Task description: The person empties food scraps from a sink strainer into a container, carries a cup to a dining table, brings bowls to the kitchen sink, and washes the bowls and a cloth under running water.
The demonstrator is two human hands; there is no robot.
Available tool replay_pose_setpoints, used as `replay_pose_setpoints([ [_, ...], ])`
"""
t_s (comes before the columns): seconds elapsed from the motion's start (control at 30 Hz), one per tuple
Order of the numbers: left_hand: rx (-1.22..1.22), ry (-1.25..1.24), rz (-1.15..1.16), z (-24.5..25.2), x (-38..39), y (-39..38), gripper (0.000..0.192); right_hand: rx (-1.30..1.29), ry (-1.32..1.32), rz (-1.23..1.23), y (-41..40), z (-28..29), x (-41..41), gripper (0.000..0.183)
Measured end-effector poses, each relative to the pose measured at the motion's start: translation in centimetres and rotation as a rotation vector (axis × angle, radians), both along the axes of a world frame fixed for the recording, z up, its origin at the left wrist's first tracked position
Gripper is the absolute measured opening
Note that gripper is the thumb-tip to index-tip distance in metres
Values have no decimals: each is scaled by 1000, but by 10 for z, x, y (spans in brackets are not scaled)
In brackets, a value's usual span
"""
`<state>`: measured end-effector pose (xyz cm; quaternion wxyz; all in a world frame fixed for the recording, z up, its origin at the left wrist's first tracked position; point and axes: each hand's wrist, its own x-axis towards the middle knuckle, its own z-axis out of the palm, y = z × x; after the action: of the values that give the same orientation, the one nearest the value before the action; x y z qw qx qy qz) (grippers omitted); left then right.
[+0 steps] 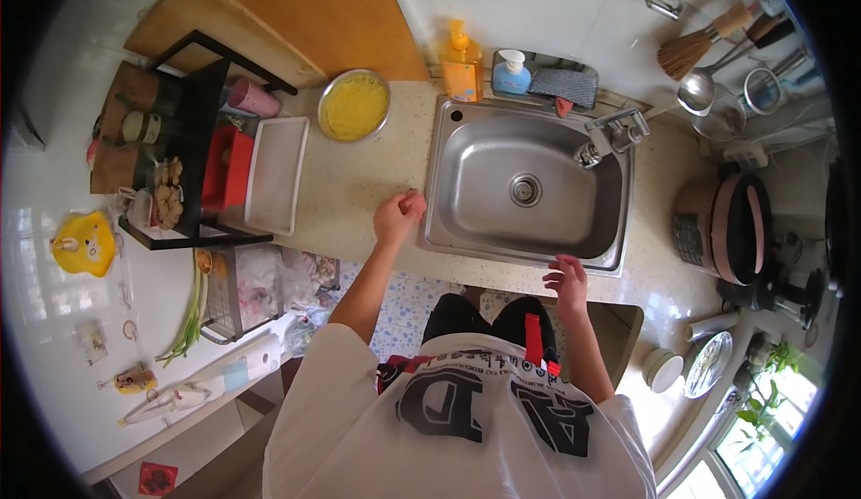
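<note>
My left hand (399, 216) hovers over the countertop (343, 183), just beyond the left rim of a stainless steel sink (471, 210). Its fingers are curled in and nothing shows in them. Over the sink's front rim, towards the right, my right hand (568, 284) hangs with its fingers apart and holds nothing. The sink basin shows a round drain strainer (525, 190), and a metal faucet (609, 137) reaches over its back right corner. Farther back on the left, a steel bowl (352, 140) holds thin yellow shreds (354, 102).
An orange pump bottle (461, 68) and a blue soap dispenser (512, 75) stand behind the sink. To the left are a white tray (276, 176), a red bin (229, 169) and a black rack (195, 142). A rice cooker (723, 230) sits right; utensils hang above it.
</note>
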<state>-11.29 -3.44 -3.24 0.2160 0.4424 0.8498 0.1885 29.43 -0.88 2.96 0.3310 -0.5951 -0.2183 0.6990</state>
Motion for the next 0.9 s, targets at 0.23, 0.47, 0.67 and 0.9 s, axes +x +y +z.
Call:
replay_pose_setpoints([
  [0.23,47,-1532,233,50,11,29,18,239,-26,313,15,-5,-67,41],
  [0.47,-123,-1164,-136,125,54,55,22,435,-84,721,59,-4,-119,39],
  [0.67,193,-1132,-44,131,67,68,8,564,-138,672,77,-2,-106,18],
  [0.9,198,-852,-97,110,67,60,18,300,131,635,101,-15,-82,12],
])
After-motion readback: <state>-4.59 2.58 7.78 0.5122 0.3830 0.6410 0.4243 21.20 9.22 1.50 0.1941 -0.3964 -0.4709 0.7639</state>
